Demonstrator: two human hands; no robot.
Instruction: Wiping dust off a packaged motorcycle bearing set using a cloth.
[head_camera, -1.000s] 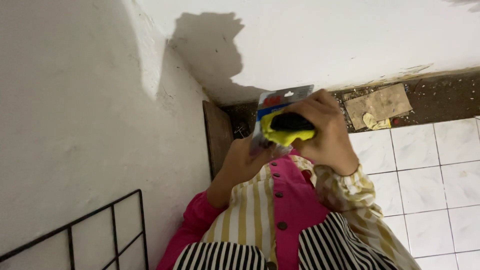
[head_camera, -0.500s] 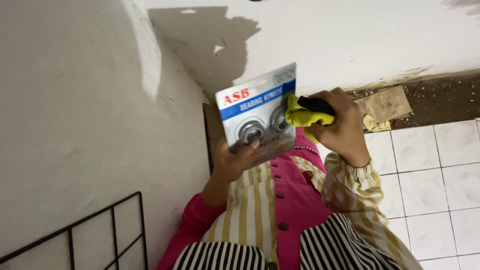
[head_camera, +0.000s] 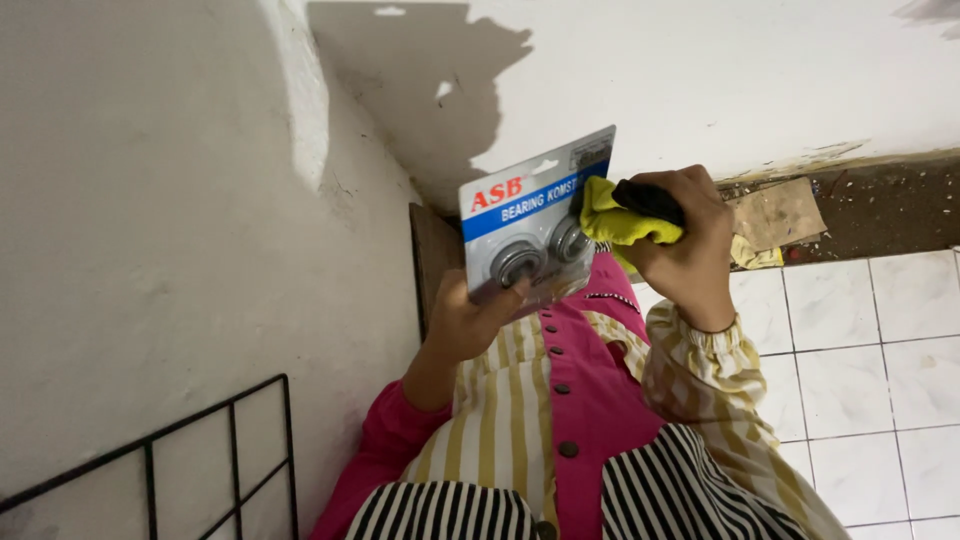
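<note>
White wall left, tiled floor right. Blister card with two round metal bearings, held upright before the chest. Left hand grips its lower edge, thumb on front. Right hand, fingers closed around a yellow-and-black tool, presses it to the card's right edge.

The left hand and the right hand are raised close together before the chest, with the blister card filling the gap between them and the yellow cloth pressed against its right edge. To the left, the white wall stands near and meets the second wall in a corner, while a black wire rack leans low against it. The tiled floor to the right lies open, apart from cardboard scraps along the wall's foot.
</note>
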